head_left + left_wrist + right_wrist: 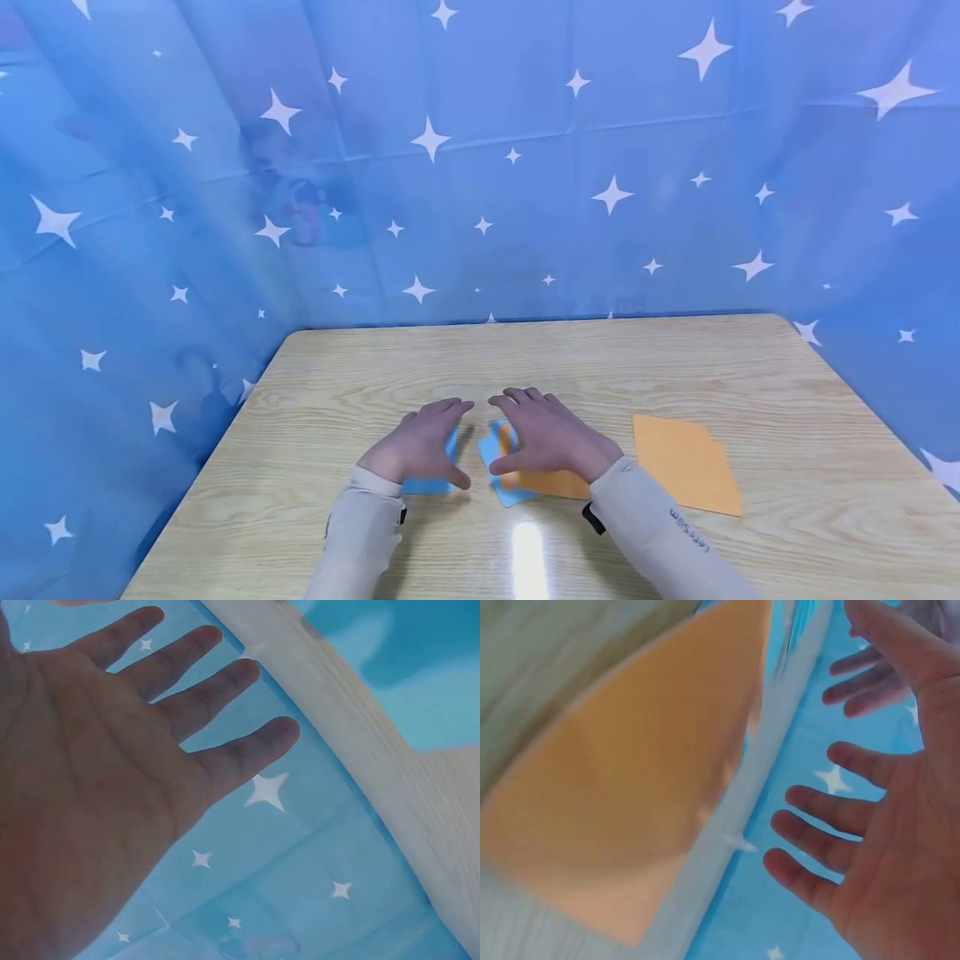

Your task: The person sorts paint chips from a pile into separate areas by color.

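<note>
My left hand (422, 446) is held above a blue sheet (427, 486) that lies on the table, partly hidden by the hand. In the left wrist view its fingers are spread and nearly straight, with nothing in the palm. My right hand (551, 437) hovers over an orange sheet (558, 484), which overlaps blue sheets (489, 452) in the middle. The right wrist view shows this hand's fingers extended and slightly bent, holding nothing, apart from the orange sheet (630, 772). Both palms face inward, with a gap between the hands.
On the right of the wooden table (360, 358) lie overlapping orange sheets (684, 465). A blue curtain (510, 200) with white stars hangs behind the table and along its sides. Light reflects off the tabletop near the front.
</note>
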Available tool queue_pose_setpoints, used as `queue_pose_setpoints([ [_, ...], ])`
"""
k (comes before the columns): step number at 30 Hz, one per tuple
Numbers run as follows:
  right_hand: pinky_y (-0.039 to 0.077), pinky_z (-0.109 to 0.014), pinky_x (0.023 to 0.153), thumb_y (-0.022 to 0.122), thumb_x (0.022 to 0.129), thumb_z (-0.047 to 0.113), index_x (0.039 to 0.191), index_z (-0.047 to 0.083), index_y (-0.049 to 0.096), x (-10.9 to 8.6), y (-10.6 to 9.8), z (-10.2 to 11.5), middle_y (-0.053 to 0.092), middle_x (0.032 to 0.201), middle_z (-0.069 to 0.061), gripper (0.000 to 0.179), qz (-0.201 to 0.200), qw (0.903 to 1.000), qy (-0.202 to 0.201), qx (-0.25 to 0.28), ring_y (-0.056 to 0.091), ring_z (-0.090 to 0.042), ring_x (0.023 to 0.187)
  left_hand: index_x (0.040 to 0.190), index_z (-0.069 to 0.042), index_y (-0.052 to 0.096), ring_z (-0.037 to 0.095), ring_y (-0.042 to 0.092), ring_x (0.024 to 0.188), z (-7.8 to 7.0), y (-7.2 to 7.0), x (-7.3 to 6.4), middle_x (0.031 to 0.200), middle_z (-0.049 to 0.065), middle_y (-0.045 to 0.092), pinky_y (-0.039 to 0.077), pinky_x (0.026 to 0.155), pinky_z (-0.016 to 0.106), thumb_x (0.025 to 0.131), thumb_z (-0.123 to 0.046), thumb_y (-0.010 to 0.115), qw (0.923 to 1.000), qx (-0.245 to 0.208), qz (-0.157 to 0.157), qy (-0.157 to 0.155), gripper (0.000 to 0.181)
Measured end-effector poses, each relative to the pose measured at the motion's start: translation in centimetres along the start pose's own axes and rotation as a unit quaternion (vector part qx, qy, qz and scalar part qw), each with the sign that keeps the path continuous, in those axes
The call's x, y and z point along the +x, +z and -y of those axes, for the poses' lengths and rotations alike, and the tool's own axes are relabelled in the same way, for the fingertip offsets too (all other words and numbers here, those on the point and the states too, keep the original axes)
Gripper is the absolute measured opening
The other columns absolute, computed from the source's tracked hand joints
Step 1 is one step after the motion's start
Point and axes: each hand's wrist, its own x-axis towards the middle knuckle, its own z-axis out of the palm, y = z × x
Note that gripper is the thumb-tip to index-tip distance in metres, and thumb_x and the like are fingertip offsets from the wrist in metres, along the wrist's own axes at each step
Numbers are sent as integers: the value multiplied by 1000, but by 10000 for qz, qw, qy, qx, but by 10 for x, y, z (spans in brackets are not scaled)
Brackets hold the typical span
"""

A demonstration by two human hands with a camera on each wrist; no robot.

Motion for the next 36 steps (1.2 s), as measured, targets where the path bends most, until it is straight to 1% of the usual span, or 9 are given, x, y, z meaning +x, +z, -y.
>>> queue_pose_setpoints([
  [6,30,-66,115,77,83,60,156,11,41,-10,-9,-18,41,159,-15,95,-121,9998,62,-118,37,-41,146,158,-10,37,40,31,151,-13,-2,6,164,16,34,25,118,68,71,-37,93,9998,24,-46,172,107],
  [11,31,-67,115,77,82,61,156,10,40,-20,-14,-34,40,160,-15,97,-195,9994,171,-220,37,-42,146,158,-11,36,38,30,151,-20,1,11,164,14,33,24,119,67,71,-39,93,9998,127,23,144,108],
  [16,30,-69,113,80,79,62,156,11,40,-31,-17,-45,41,159,-16,101,-195,9993,236,-208,38,-42,145,159,-12,36,38,28,152,-26,12,17,165,13,33,24,119,67,72,-43,92,9995,232,170,149,108],
  [20,30,-70,113,81,76,65,157,12,40,-37,-15,-50,41,159,-15,105,-80,9995,238,-177,38,-43,145,159,-13,36,37,28,152,-33,22,23,165,11,33,25,118,66,72,-47,91,9988,404,172,223,108],
  [24,30,-71,113,82,74,65,157,13,38,-40,-10,-53,40,159,-15,108,127,9998,148,-86,37,-43,145,160,-15,35,35,29,152,-41,31,29,165,9,33,26,119,65,71,-49,92,9976,597,191,280,111],
  [28,34,-68,111,84,71,64,156,13,40,-43,-3,-54,46,155,-12,108,225,9997,9,-21,42,-39,141,160,-16,35,32,31,152,-49,39,34,164,8,35,27,119,64,68,-50,93,9966,714,261,320,114],
  [33,40,-65,106,88,69,56,152,10,44,-45,1,-56,53,146,-9,105,147,9996,-221,-47,49,-35,131,158,-16,37,29,37,148,-55,45,38,159,6,43,32,117,63,68,-47,93,9958,771,253,415,110],
  [36,40,-64,107,88,71,51,152,10,44,-46,1,-56,54,146,-9,101,143,9997,-217,-24,49,-35,131,158,-16,38,28,40,146,-56,46,40,156,3,46,33,116,63,69,-46,93,9954,790,217,488,109],
])
